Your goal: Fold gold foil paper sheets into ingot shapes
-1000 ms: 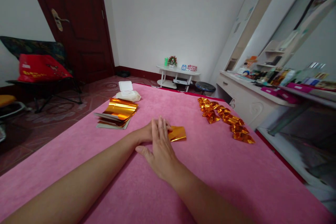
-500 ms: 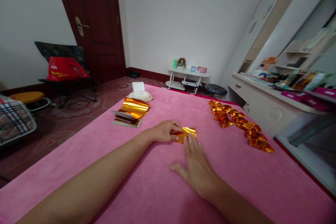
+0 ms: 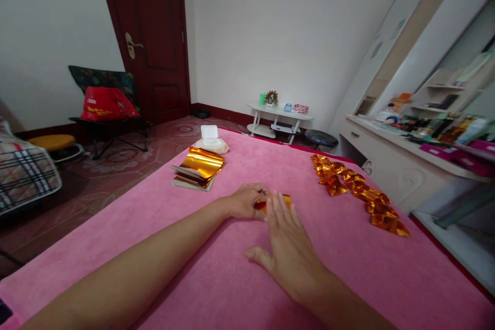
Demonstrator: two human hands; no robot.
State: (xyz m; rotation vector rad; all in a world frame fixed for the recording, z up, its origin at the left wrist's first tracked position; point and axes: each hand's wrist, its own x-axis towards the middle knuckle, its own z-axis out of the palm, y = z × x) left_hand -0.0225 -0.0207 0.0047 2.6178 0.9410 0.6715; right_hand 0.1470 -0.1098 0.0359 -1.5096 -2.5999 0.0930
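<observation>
Left hand [image 3: 247, 202] pinched the gold foil paper [image 3: 261, 207] on the pink cloth [image 3: 216, 268], right hand [image 3: 290, 247] lay open and flat across it, and uneven finger pressure could have skewed the fold.

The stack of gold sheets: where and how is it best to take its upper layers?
Probably pinch the near-left edge of the stack, thumb below, fingers above, coming from the person's side: its layers gape there, while the white-lidded pack sits close behind the far side.
</observation>
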